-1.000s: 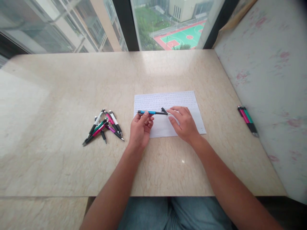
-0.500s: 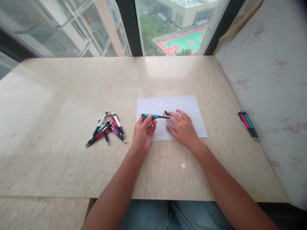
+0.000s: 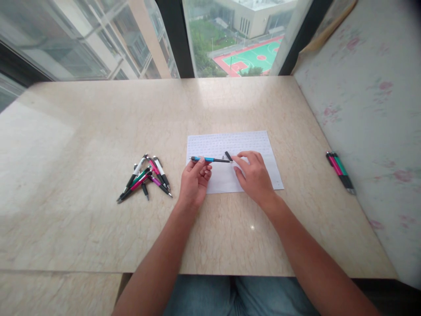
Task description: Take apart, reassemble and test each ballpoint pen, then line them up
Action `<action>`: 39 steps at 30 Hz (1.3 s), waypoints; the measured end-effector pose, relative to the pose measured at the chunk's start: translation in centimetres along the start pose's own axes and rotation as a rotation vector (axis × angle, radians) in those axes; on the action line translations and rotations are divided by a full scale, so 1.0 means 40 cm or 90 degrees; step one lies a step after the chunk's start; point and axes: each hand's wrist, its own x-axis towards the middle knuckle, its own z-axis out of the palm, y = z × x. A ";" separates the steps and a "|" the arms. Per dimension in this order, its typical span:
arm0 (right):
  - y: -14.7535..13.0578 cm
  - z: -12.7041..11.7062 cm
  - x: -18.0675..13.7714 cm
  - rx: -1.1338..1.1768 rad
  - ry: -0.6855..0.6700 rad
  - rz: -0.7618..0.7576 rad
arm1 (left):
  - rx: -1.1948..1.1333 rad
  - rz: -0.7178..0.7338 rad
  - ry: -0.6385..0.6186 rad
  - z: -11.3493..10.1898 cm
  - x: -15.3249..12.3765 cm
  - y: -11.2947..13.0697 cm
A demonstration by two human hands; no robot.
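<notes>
My left hand (image 3: 194,181) pinches a blue and black pen (image 3: 210,159) near its blue end and holds it level over a white sheet of paper (image 3: 230,145) covered in faint writing. At the pen's dark right end, the thumb and forefinger of my right hand (image 3: 255,177) close on the tip. A small black pen part (image 3: 228,156) lies on the paper just behind that tip.
A heap of several pens (image 3: 146,175) lies left of my left hand on the marble table (image 3: 98,131). Two more pens (image 3: 340,171), pink and green, lie at the table's right edge by the flowered wall. A window runs along the far edge.
My right fingers, spread flat beside the pen before, have curled in and pinched its right tip. The left hand keeps its hold; the view has shifted slightly.
</notes>
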 end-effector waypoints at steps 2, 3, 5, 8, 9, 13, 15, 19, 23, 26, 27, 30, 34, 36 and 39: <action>-0.005 0.002 -0.002 -0.012 -0.010 -0.005 | -0.002 0.001 -0.002 -0.001 0.001 0.001; -0.008 0.003 -0.004 -0.021 -0.022 -0.007 | -0.002 0.001 -0.003 0.000 0.001 0.001; -0.012 0.008 -0.005 -0.035 -0.044 -0.011 | 0.001 0.000 -0.002 0.000 0.001 0.001; -0.016 0.011 -0.007 -0.043 -0.062 -0.014 | 0.004 -0.003 -0.007 0.001 0.000 0.002; -0.017 0.011 -0.007 -0.048 -0.065 -0.014 | 0.004 -0.004 -0.010 0.001 0.000 0.003; -0.023 0.011 -0.008 -0.066 -0.072 -0.022 | 0.006 -0.004 -0.011 0.000 0.000 0.003; -0.029 0.012 -0.009 -0.062 -0.074 -0.030 | 0.008 -0.003 -0.010 0.000 0.000 0.003; -0.039 0.016 -0.009 -0.051 -0.066 -0.016 | 0.007 -0.006 -0.012 0.000 0.001 0.004; -0.038 0.007 -0.005 0.006 -0.001 0.030 | -0.002 -0.010 -0.009 -0.002 0.003 0.004; -0.032 -0.010 0.002 0.119 0.074 0.053 | -0.005 -0.011 -0.005 -0.003 0.003 0.006; -0.031 -0.016 0.004 0.164 0.102 0.064 | -0.004 -0.011 -0.004 -0.002 0.003 0.006; -0.030 -0.031 0.008 0.277 0.182 0.121 | -0.001 -0.012 -0.003 -0.002 0.001 0.008; -0.034 -0.039 0.006 0.355 0.236 0.181 | -0.001 -0.010 -0.002 -0.002 0.001 0.009; -0.037 -0.042 0.003 0.372 0.250 0.183 | -0.005 -0.008 0.003 -0.002 0.002 0.009; -0.044 -0.048 0.000 0.384 0.264 0.175 | -0.011 -0.006 0.008 -0.003 0.002 0.009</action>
